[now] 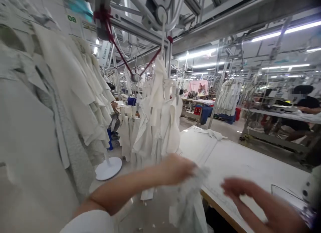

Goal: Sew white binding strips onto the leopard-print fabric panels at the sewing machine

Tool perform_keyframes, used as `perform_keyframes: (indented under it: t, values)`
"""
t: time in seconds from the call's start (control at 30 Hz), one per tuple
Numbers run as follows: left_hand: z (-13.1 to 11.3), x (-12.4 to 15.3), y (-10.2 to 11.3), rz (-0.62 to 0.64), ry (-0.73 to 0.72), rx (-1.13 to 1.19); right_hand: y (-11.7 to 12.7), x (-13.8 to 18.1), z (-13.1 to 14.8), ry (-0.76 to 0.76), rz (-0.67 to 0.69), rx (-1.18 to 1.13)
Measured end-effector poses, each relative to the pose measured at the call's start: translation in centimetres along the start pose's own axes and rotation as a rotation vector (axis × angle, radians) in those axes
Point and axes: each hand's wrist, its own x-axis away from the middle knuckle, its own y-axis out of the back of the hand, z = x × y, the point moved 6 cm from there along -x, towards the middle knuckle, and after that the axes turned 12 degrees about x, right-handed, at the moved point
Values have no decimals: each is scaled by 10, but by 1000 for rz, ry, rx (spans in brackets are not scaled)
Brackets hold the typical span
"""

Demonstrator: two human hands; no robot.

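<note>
My left hand [177, 169] reaches across the middle of the view, its fingers closed on a pale grey-white fabric piece [190, 204]. The cloth hangs down beside the table's near edge, blurred by motion. To the right, my right hand [253, 199] is over the white tabletop [233, 159], thumb and fingers apart with nothing between them. Beyond my left hand, several cream garment pieces [156, 126] hang in a bunch from an overhead hook.
Rows of cream garments [67, 82] hang close on my left. A round white disc [108, 168] stands low beneath them. A small cloth piece [213, 134] lies at the table's far end. A sewing machine [311, 189] partly shows at right. A seated person [306, 101] works farther off.
</note>
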Motion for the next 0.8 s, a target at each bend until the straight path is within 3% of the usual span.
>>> perform_keyframes:
  t: [0.07,0.17,0.27,0.33,0.47,0.57,0.67,0.73,0.8]
  values:
    - [51,26,69,-221,339,-297,-5,-69,13,33,50,-25]
    - [111,54,136,-329,480,-453,-23,-185,28,25,-1,-77]
    - [160,57,159,-341,512,-504,-48,-283,34,-146,-61,-222]
    - [182,44,161,-365,518,-518,-64,-323,42,-172,-44,-250]
    - [199,-5,177,-519,507,-509,-72,-337,43,-137,-16,-286]
    - [194,-35,212,-731,506,-479,-64,-330,40,-74,18,-328]
    - [190,-43,246,-920,509,-414,-55,-333,47,-37,27,-317]
    - [189,-49,250,-970,472,-334,-50,-328,54,-50,9,-273]
    - [184,-74,231,-940,380,-219,-44,-301,53,-80,-20,-211]
